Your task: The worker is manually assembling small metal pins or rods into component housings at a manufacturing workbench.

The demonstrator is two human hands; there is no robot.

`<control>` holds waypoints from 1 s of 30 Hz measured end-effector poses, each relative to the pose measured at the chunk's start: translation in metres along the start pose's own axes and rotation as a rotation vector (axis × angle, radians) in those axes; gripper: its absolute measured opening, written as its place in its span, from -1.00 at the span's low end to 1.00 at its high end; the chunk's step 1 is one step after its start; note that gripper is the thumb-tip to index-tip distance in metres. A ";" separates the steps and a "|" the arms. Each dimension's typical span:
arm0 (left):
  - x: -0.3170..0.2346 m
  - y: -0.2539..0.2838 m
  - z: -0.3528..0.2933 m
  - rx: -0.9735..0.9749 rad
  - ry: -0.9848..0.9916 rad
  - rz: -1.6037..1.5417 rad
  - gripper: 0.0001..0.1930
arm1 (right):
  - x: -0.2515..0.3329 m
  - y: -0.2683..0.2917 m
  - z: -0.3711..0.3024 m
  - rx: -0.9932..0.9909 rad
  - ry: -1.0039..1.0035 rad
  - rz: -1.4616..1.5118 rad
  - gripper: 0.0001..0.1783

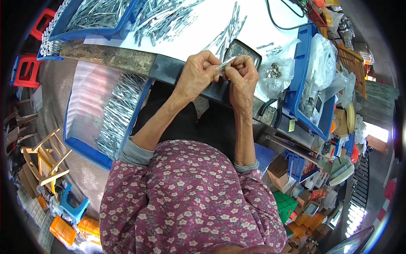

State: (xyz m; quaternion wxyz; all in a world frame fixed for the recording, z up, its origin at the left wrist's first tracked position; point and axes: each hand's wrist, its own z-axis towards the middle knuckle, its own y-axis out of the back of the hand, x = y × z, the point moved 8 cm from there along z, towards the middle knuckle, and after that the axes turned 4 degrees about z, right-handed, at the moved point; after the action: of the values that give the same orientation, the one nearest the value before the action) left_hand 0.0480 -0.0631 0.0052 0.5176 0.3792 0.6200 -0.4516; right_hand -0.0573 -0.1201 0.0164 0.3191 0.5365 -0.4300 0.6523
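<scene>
My left hand (197,73) and my right hand (242,75) are close together over the table's front edge. A slim silvery metal piece (227,62) is pinched between the fingertips of both. It slants up toward the right; the fingers hide part of it. Just behind my hands sits a small dark tray (249,51) with tiny items in it that I cannot make out. Several similar slim metal pieces (231,29) lie loosely beyond it on the white tabletop (262,12). Right of my right hand, a clear plastic bag (287,63) holds small round metal parts (273,71).
A bigger heap of metal pieces (163,21) lies at the back left, beside a filled blue bin (91,31). Left of my lap, a large blue crate (91,154) holds more. On the right stands a blue bin (292,99) with plastic bags. A black cable (277,25) crosses the tabletop.
</scene>
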 end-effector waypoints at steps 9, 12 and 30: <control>0.005 -0.004 0.000 -0.055 -0.031 0.042 -0.97 | -0.003 -0.002 0.000 -0.012 0.029 0.041 -0.86; -0.001 -0.002 -0.002 -0.121 -0.133 0.177 -0.97 | -0.004 -0.002 0.000 -0.012 0.019 0.076 -0.86; 0.001 0.001 -0.002 -0.115 -0.029 -0.065 -0.97 | -0.004 -0.005 0.000 0.036 -0.044 0.036 -0.90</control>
State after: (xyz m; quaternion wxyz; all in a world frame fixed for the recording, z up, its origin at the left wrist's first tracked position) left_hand 0.0478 -0.0605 0.0039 0.5325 0.3219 0.6492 -0.4373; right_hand -0.0516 -0.1179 0.0133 0.2880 0.5484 -0.4346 0.6538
